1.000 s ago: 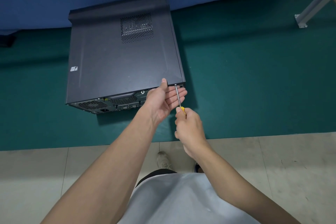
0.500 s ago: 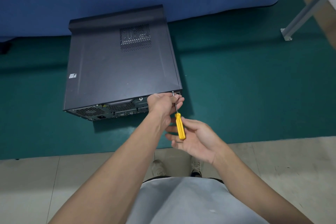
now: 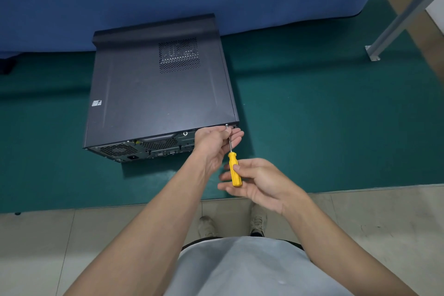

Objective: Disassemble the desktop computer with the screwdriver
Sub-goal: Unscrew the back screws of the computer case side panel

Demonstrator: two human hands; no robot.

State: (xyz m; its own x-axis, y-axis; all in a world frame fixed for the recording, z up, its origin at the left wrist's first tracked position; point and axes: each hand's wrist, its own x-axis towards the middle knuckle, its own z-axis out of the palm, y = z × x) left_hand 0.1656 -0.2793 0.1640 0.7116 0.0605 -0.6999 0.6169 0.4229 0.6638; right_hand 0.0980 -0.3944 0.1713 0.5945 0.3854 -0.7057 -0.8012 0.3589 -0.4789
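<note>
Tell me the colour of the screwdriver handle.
Yellow handle on the screwdriver, clearest in the head view.

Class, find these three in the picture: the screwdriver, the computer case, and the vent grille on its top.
screwdriver [image 3: 235, 179]: head view, on its yellow handle.
computer case [image 3: 144, 103]: head view, on the dark top panel.
vent grille [image 3: 179, 55]: head view, middle of the perforated patch.
</note>
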